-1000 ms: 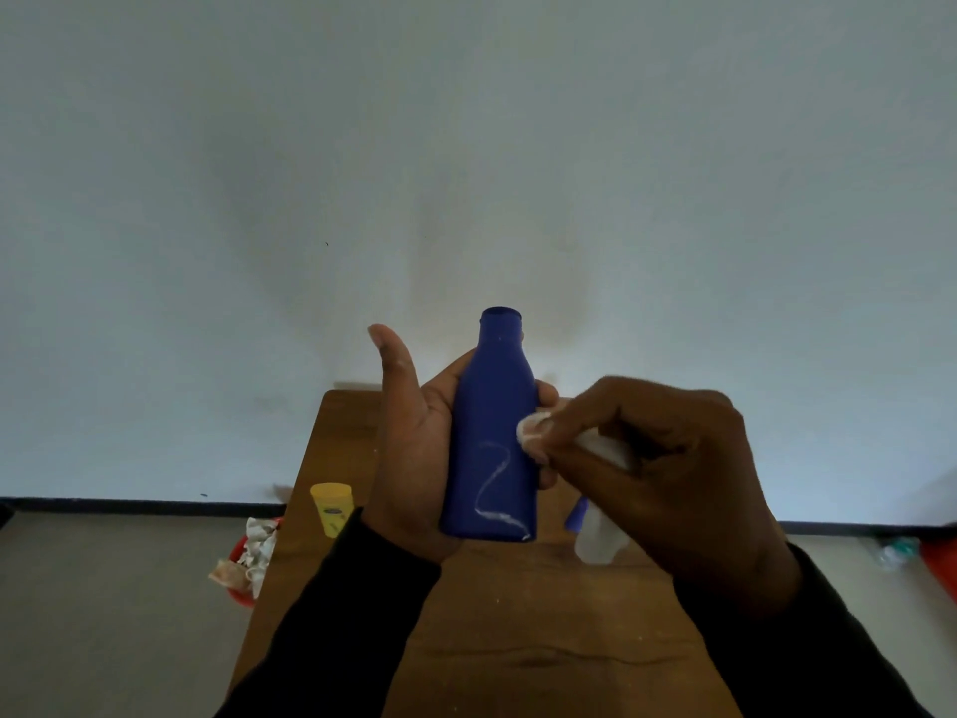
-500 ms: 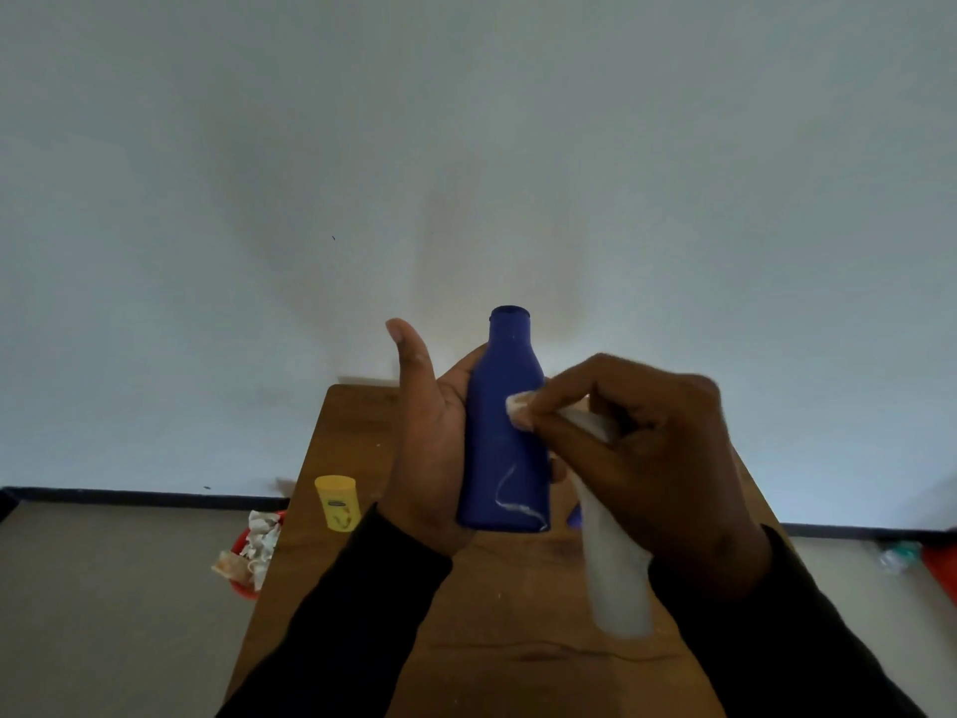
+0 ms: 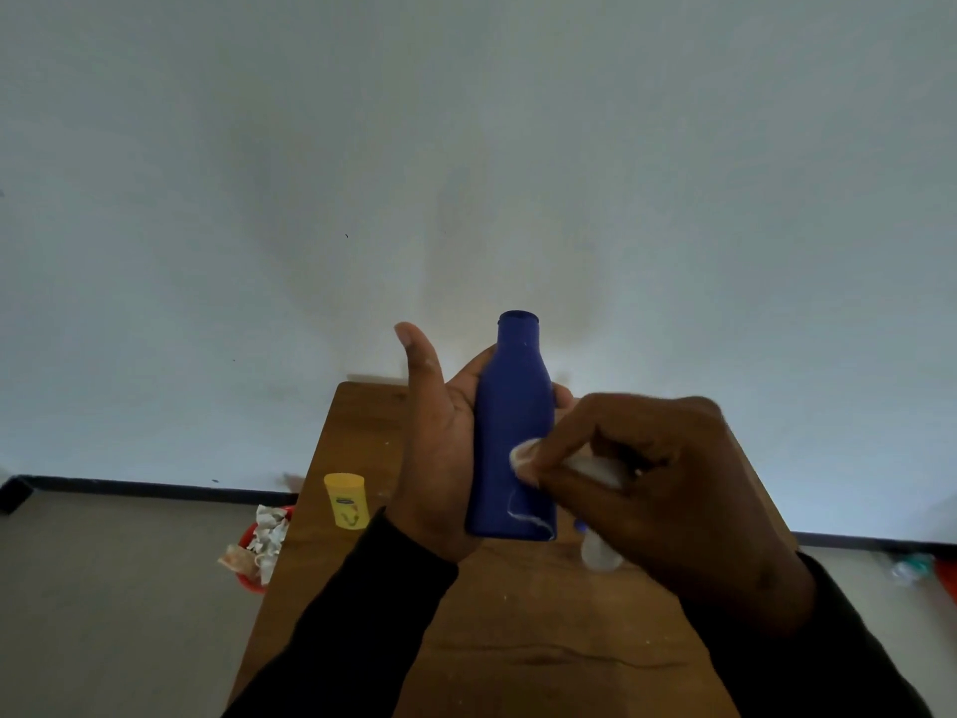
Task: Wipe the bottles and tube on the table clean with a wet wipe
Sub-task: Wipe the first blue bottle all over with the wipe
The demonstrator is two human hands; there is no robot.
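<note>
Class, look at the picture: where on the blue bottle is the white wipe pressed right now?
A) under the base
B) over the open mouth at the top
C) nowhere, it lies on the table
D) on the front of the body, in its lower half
D: the right hand pinches the wet wipe against the front of the blue bottle, below its middle, while the left hand holds it upright.

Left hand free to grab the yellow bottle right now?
Probably not: the left hand grips the blue bottle. The yellow bottle stands unobstructed beside it, so it must let go first.
</note>
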